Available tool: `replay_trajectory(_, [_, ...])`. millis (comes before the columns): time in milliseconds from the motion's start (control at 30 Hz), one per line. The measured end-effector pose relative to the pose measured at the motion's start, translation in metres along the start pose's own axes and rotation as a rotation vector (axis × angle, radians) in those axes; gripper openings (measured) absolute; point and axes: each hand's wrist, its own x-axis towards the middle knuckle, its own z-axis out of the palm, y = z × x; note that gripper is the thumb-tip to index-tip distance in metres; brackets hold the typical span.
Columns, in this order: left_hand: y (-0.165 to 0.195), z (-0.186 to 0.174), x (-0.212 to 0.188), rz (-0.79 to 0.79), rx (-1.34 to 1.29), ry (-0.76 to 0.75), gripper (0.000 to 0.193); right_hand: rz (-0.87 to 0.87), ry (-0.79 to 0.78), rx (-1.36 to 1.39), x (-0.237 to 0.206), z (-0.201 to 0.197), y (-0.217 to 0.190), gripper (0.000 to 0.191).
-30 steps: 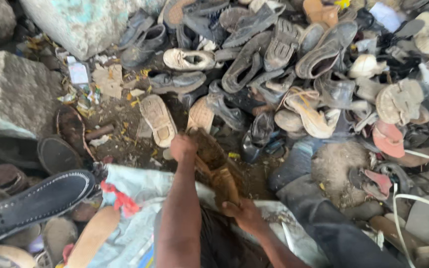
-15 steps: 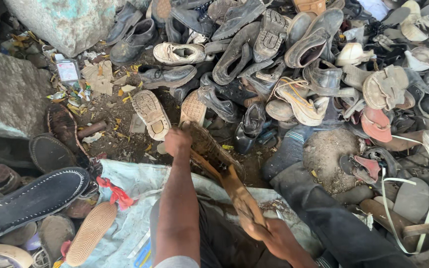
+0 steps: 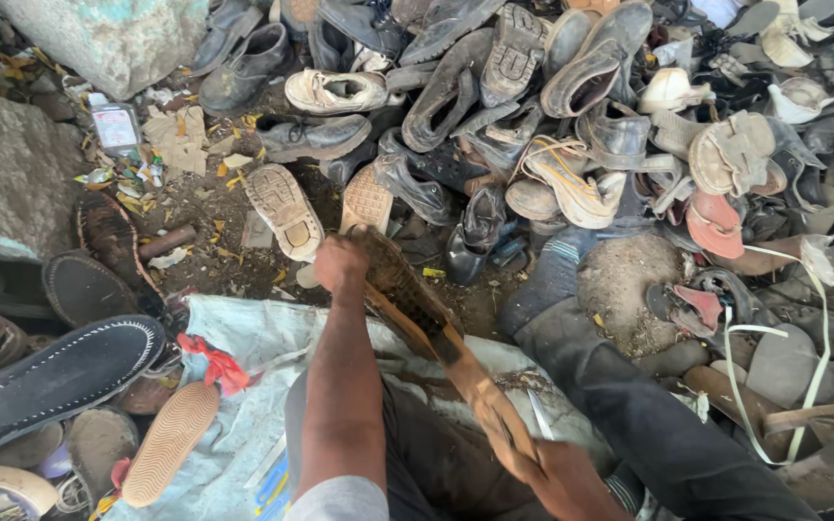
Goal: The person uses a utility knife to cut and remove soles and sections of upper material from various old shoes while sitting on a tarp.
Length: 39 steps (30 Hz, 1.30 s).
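My left hand (image 3: 340, 264) grips the far end of a worn brown shoe (image 3: 407, 289), sole side up. From it a brown strip of sole (image 3: 483, 391) stretches back toward me, peeled away from the shoe. My right hand (image 3: 564, 475), low in the view, is closed on the near end of that strip. A thin metal blade (image 3: 539, 415) shows just beside the strip near my right hand. My legs in dark trousers (image 3: 629, 415) extend forward on the right.
A large heap of old shoes and sandals (image 3: 571, 106) fills the far and right ground. Loose soles (image 3: 284, 208) lie on the dirt ahead. A pale sack (image 3: 243, 338) lies under me. Black soles (image 3: 50, 381) and stone blocks (image 3: 7, 174) are at the left.
The brown strip has been drawn out longer from the shoe. My right hand has moved back toward me and to the right; my left hand stays on the shoe.
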Motion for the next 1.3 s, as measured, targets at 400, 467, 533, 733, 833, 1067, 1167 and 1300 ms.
replay_trajectory(400, [0.015,-0.067,-0.065,0.137,-0.234,0.173,0.066,-0.215,0.205,0.015,0.12,-0.092,-0.135,0.088])
replay_trajectory(467, [0.014,-0.076,-0.075,0.152,-0.26,0.195,0.067,-0.1,0.169,0.086,0.135,-0.084,-0.142,0.08])
replay_trajectory(533, [0.016,-0.082,-0.082,0.168,-0.268,0.253,0.066,0.065,0.128,0.175,0.152,-0.072,-0.143,0.072])
replay_trajectory(733, [0.034,-0.088,-0.106,0.789,-0.477,0.637,0.046,-0.226,0.293,0.293,0.174,-0.034,-0.12,0.071])
replay_trajectory(833, [0.033,-0.09,-0.112,0.831,-0.609,0.51,0.042,-0.217,0.268,0.466,0.177,-0.032,-0.103,0.056])
replay_trajectory(1067, [0.024,-0.068,-0.109,0.832,-0.716,0.568,0.03,0.165,0.448,0.983,0.199,-0.023,-0.095,0.029])
replay_trajectory(1167, [0.022,-0.058,-0.097,0.598,-0.621,0.5,0.029,0.333,0.371,1.047,0.217,-0.024,-0.097,0.031])
replay_trajectory(1300, [0.016,-0.053,-0.087,0.409,-0.178,0.419,0.043,0.347,0.201,0.788,0.236,-0.019,-0.097,0.033])
